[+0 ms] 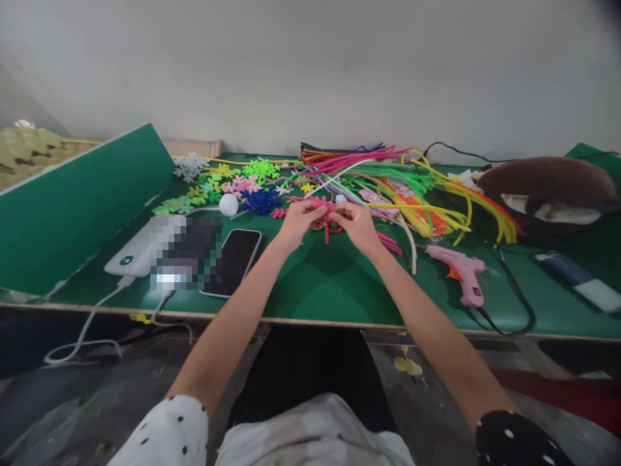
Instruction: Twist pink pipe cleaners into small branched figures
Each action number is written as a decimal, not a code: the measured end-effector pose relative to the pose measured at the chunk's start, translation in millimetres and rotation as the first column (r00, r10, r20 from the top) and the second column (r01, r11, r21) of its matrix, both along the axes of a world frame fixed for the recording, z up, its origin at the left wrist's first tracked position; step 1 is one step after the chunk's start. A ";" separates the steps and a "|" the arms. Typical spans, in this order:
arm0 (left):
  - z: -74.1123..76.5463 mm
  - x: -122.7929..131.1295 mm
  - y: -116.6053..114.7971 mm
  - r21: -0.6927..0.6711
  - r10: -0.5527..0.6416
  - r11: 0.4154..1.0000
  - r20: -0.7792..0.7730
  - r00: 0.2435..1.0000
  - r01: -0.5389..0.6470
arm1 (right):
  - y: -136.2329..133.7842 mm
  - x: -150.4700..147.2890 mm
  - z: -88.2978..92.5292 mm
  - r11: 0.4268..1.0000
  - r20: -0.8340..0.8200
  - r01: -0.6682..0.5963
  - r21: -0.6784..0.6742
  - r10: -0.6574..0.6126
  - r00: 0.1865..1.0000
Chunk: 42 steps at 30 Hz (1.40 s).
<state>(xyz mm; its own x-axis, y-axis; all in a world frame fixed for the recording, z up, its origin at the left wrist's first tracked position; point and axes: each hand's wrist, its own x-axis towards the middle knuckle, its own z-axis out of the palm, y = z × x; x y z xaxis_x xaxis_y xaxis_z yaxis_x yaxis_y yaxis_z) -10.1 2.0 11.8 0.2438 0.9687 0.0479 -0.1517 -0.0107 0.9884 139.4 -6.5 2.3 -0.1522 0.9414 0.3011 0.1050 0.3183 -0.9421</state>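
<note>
Between my two hands, over the middle of the green table [334, 285], is a hot-pink pipe-cleaner snowflake [321, 204] with short fuzzy branches. My left hand [301, 220] pinches it from the left, and my right hand [355, 221] grips its right side. One straight pink stem points down toward me. Fingertips cover part of its centre. Just behind my hands lies a loose pile of pipe cleaners [359, 162] in pink, white, green and yellow. Finished snowflakes, among them a dark blue one [262, 201] and a bright green one [262, 169], lie to the left.
A pink glue gun [460, 268] with a black cord lies at right, near a blue-and-white object [579, 279] and a brown round object [548, 188]. On the left are a phone [233, 262], a white power bank [145, 246], a white ball [228, 205] and a green divider [92, 207].
</note>
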 end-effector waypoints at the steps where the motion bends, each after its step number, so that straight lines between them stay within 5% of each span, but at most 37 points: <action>1: -0.3 0.5 -0.2 0.013 -0.001 1.000 -0.012 1.000 0.001 | -0.5 -0.6 0.4 1.000 0.003 0.006 0.003 -0.006 1.000; 21: -4.8 -4.7 4.8 0.190 -0.098 0.973 -0.173 0.980 0.131 | 0.1 2.4 1.3 0.999 0.065 -0.009 -0.051 0.012 0.998; 31: -11.2 0.9 5.4 0.100 0.057 0.994 -0.095 0.994 -0.047 | -1.2 -2.5 -0.9 0.999 0.056 0.044 -0.005 -0.043 0.997; 37: -13.1 -0.9 7.8 0.196 0.117 0.978 -0.237 0.964 -0.071 | 2.0 -1.8 -2.9 0.999 0.008 0.052 0.007 -0.052 0.999; 42: -17.1 -3.4 9.7 0.197 0.002 0.976 -0.434 0.901 0.093 | 3.7 6.1 1.6 1.000 0.109 -0.030 0.005 0.029 0.994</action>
<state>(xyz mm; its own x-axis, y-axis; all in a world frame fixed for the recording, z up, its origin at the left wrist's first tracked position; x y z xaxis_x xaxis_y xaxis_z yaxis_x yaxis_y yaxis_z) -13.6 11.7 -5.3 0.3300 0.9354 0.1270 0.2817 -0.2260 0.9325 145.5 -2.8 3.9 -0.2122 0.9341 0.2872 0.1972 0.3288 -0.9236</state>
